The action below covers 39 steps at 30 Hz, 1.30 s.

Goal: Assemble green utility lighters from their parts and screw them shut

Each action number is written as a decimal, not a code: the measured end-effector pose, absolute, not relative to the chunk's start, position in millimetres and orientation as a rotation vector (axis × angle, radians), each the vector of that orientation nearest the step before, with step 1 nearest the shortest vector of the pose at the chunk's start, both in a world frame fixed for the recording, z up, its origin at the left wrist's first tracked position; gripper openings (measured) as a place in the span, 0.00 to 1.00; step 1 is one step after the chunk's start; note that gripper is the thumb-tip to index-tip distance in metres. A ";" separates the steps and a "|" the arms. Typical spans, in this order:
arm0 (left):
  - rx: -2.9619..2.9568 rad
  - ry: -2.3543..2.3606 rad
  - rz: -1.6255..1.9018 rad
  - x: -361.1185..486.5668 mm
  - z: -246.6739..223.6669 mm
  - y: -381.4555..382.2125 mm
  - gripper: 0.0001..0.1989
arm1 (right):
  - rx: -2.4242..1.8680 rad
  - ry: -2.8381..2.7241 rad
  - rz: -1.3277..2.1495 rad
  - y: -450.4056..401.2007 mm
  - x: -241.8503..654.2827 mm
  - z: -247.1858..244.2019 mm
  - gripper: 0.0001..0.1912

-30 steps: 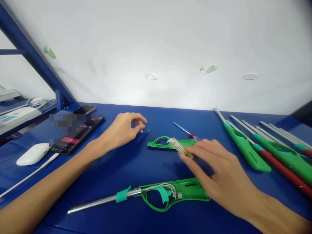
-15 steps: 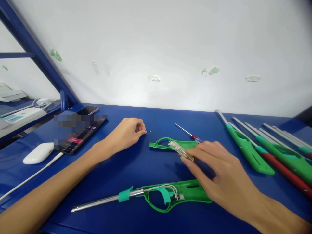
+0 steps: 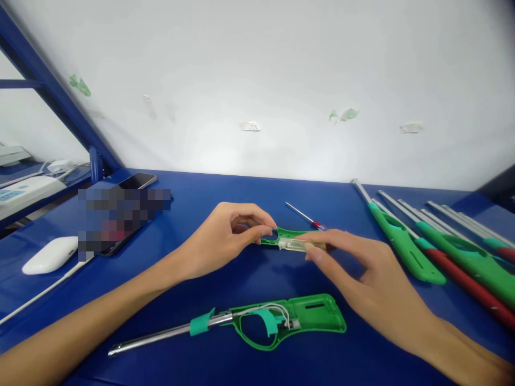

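Clear tank (image 3: pixel 295 245), gripped by right hand (image 3: pixel 374 279), parallels the surface's far edge (image 3: pixel 225 178), white end (image 3: pixel 282 244) toward left hand (image 3: pixel 217 236), whose hold is unclear.

Both our hands are bare and face each other, fingertips pointing inward, a small gap between them. Our left forearm (image 3: pixel 120 305) slants up from the lower left to the wrist (image 3: pixel 177 268); our left hand (image 3: pixel 219 238) arches, fingers curled, with thumb and index tips drawn close together. Our right forearm (image 3: pixel 458 343) reaches in from the lower right, and our right hand (image 3: pixel 370 262) pinches, its thumb below the outstretched index finger.
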<state>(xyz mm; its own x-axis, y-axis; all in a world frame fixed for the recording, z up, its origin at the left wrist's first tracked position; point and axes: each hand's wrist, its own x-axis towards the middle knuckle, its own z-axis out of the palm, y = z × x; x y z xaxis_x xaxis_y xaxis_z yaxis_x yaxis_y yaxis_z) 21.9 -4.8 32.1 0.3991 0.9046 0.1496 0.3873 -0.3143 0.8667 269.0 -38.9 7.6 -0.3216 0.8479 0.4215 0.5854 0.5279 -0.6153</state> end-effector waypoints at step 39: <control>1.715 0.890 0.881 31.3 26.1 -24.4 0.24 | -1.182 -1.908 0.836 -26.3 274.0 3.4 0.22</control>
